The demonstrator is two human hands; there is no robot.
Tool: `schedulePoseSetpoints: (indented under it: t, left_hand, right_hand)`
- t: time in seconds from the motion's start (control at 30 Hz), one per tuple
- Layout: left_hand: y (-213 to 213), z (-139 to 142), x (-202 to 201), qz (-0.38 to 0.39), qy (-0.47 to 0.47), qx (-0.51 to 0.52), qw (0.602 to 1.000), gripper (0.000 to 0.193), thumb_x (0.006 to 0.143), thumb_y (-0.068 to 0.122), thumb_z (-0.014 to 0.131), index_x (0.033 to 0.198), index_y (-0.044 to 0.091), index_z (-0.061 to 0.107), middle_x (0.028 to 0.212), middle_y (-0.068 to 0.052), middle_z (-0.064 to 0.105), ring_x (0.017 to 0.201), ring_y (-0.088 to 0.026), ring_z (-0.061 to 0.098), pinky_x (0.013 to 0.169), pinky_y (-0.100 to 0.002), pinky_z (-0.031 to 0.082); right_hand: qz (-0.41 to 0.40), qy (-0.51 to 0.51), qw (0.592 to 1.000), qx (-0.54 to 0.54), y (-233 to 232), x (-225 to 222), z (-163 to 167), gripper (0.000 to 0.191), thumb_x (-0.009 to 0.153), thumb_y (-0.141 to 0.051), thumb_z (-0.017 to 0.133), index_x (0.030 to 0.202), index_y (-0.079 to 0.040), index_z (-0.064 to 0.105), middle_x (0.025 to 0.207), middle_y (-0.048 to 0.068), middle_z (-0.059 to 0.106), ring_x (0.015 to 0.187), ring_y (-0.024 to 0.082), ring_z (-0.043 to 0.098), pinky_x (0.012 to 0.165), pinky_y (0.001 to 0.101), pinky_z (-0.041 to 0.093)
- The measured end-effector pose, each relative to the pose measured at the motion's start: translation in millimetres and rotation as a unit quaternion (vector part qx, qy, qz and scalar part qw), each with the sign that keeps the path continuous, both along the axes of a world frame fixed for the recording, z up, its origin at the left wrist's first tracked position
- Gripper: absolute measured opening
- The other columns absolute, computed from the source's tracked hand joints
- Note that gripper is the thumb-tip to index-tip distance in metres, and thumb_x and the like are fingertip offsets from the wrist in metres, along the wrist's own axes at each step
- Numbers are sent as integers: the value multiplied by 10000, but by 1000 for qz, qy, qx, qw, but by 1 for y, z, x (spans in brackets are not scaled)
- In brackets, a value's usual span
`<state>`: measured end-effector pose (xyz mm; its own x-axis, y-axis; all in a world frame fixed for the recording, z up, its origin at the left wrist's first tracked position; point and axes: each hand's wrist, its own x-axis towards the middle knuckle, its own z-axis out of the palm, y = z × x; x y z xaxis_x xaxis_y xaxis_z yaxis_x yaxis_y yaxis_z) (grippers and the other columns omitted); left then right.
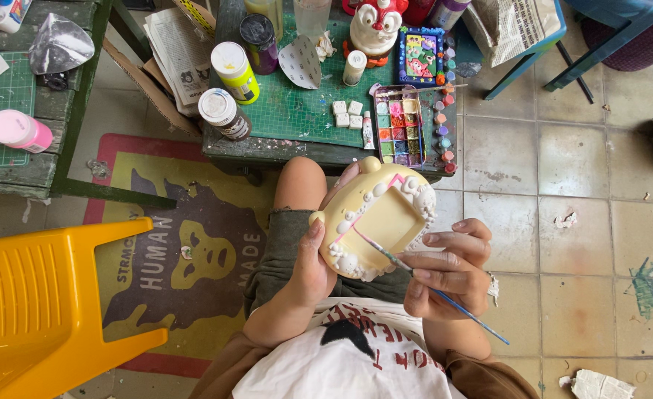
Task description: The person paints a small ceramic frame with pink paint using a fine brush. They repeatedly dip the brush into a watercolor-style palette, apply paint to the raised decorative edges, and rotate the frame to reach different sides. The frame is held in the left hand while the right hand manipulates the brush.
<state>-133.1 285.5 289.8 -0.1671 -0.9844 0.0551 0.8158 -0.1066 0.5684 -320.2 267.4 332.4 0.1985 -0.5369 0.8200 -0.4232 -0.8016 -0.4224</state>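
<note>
My left hand (313, 260) grips a cream plaster frame (387, 214) by its left edge and holds it over my lap. The frame has a square hollow middle, white bumpy trim and a pink painted line. My right hand (448, 267) pinches a thin blue-handled paintbrush (433, 290), and its tip rests on the pink line at the frame's lower left. My bent knee shows just behind the frame.
A low green table (297, 111) stands ahead with a paint palette (400, 127), several paint bottles, small white tiles and a painted figurine (375, 26). A yellow plastic stool (45, 303) lies at the left on a printed rug. Tiled floor spreads right.
</note>
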Motion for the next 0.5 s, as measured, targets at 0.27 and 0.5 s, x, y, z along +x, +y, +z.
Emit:
schedulePoseSetpoints:
  t: [0.27,0.5]
  left_hand:
    - [1,-6,-2,5,21,29,999,705,1106,433,408,1624,-25,271,1550,-167,464,1426,-232,457,1208,-394,344]
    - [-13,31,0,11,-49,-78,996,859,1064,564,412,1656,-19,195,1724,-149,264,1595,-255,305,1333,-435,239]
  right_hand:
    - [13,4,1000,5,2,1,1,154,979,-253,626,962,-172,497,775,-7,748,991,204,596,1013,480,375]
    - [-18,-71,997,-9,-6,1,-1,175,996,-293,606,971,-161,494,799,8,734,999,197,572,1005,453,400]
